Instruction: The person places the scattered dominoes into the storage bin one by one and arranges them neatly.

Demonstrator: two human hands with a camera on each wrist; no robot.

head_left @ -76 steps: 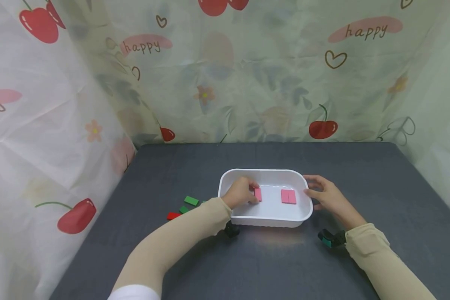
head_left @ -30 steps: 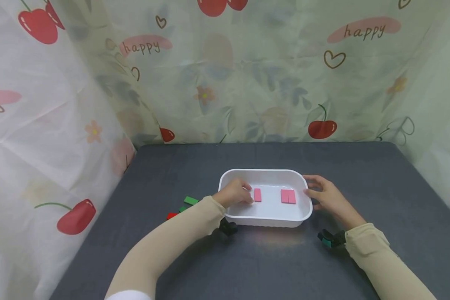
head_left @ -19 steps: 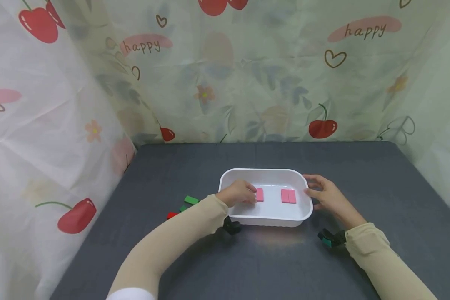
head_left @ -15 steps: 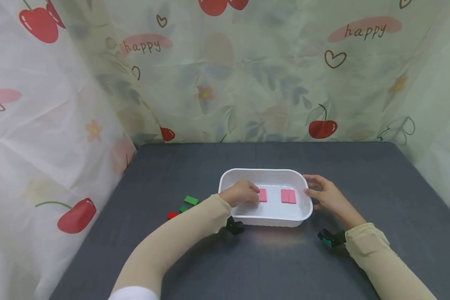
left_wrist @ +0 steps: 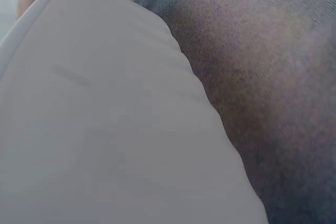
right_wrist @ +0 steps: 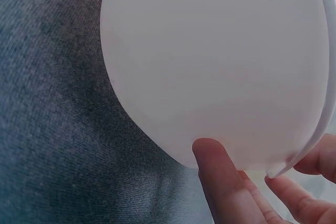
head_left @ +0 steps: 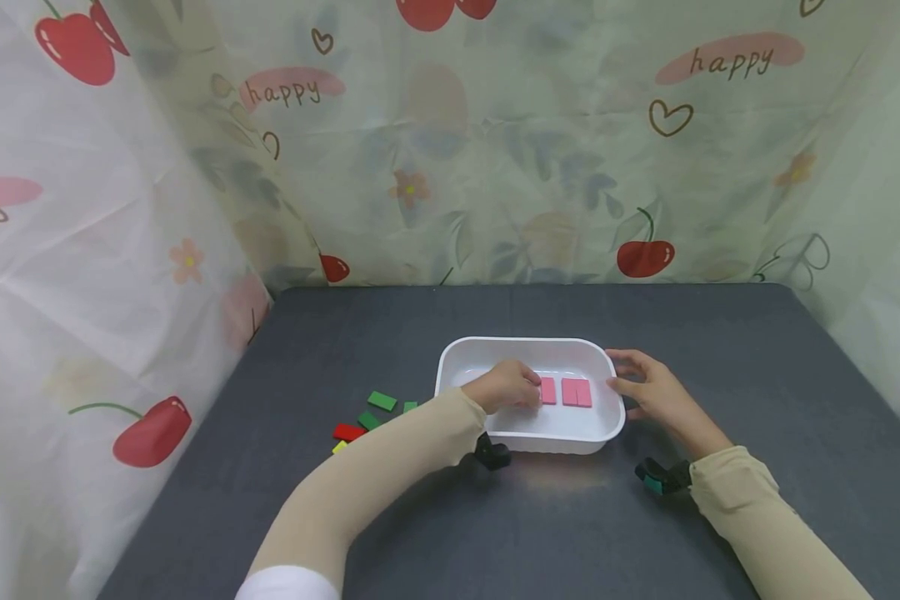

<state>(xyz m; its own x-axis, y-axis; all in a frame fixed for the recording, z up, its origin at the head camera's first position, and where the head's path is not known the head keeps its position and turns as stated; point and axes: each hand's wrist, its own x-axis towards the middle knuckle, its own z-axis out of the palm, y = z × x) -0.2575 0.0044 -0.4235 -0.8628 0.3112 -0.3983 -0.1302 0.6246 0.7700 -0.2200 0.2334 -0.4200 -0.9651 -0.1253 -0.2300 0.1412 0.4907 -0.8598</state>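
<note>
Against half a second ago, the left hand [head_left: 506, 386] and the loose pink rectangular tile [head_left: 547, 391] have shifted across the floor of the white rectangular plastic tray [head_left: 570, 446] towards its right end. The loose tile now lies just beside the adjoining pair of pink rectangular tiles [head_left: 576, 392] in the tray. The left fingers are bent against the loose tile's left side; whether they pinch it I cannot tell. The right hand [head_left: 656, 390], unmoved, touches the tray's right end, its fingers apart.

Left of the tray, the green flat tiles [head_left: 382, 401], a red flat tile [head_left: 348, 432] and a partly covered yellow tile [head_left: 340, 447] lie on the dark grey table [head_left: 570, 533]; the beige left sleeve [head_left: 397, 458] crosses before the tray's left part. In the left wrist view, the tray's wall blocks most of the hand.
</note>
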